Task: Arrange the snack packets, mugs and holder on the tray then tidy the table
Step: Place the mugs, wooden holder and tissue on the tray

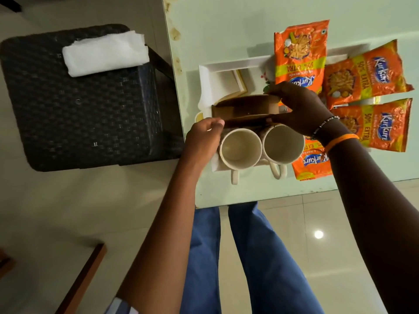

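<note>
Orange snack packets (371, 124) printed "Kurkure", "50% EXTRA"; smaller print unreadable.

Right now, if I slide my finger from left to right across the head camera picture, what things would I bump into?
Black woven chair with a folded white cloth on it → left hand → left mug → right mug → far-right snack packets.

Single view only — a head-worn wide-angle camera looking steeply down from above the person's own arms and legs. It sits close over the table (226, 26) edge, with the tray (205, 74) near frame centre — floor and a dark wicker chair (79, 105) fill the left.
</note>
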Available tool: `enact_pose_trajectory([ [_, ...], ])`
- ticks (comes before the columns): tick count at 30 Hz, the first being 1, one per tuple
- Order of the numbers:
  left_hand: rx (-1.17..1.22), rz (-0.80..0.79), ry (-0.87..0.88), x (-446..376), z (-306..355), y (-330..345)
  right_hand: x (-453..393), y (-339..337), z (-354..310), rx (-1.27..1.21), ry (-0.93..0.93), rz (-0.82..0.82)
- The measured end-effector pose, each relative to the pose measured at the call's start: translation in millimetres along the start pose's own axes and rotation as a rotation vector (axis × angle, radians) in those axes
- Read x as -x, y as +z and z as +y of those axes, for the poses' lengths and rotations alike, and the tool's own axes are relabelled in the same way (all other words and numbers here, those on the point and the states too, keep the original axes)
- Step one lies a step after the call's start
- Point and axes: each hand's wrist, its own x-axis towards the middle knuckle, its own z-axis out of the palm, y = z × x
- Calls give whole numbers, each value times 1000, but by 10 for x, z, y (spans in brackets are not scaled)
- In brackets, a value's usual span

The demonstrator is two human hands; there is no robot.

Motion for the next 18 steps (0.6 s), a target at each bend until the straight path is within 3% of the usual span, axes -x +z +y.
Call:
enact_pose_trajectory([
  [9,-27,1,-25,-67,-32,18,-103,-128,-93,24,35,-197],
  [15,169,109,31,-170,-43,-429,-296,44,-621,118,-84,-41],
  [18,278,253,37,-316,-75,-829,-495,306,-1063,17,-136,-53],
])
